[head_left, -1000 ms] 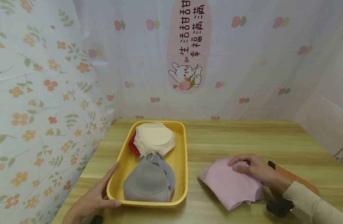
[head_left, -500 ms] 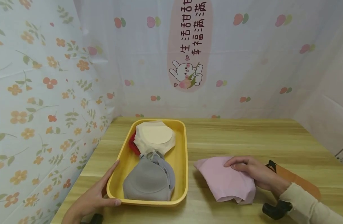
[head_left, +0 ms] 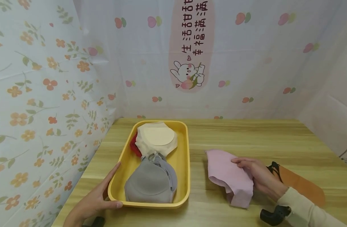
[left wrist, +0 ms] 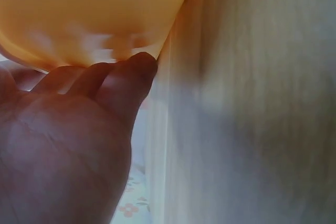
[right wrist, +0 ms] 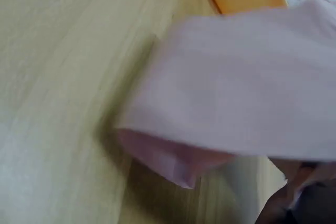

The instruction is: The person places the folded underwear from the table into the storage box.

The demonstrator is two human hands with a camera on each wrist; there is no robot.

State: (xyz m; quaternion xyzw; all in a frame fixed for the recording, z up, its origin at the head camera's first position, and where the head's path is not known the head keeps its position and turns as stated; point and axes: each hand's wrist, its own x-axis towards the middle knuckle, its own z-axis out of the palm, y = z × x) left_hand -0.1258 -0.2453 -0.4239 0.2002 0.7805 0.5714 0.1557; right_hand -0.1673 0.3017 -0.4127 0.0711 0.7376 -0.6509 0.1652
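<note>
In the head view, my right hand (head_left: 265, 176) pinches the pink underpants (head_left: 228, 173) between thumb and fingers at their right side. They hang bunched over the table to the right of the yellow tray (head_left: 188, 164). The right wrist view shows the pink underpants (right wrist: 236, 85) up close, somewhat blurred, with a loose lower edge. My left hand (head_left: 95, 198) rests on the tray's near left corner, thumb along the front and fingers against the left side. In the tray lie a grey bra (head_left: 150, 183), beige underpants (head_left: 156, 135) and a partly hidden red item (head_left: 135, 147).
A flat orange-brown piece (head_left: 303, 184) with black cord at one end lies beside my right forearm. Black camera mounts show at both wrists. The wood-grain table (head_left: 247, 135) meets printed cloth (head_left: 128, 104) at the back and left.
My right hand has lifted the pink underpants off the table, and they have turned and now hang down. The left hand and the tray have stayed in place.
</note>
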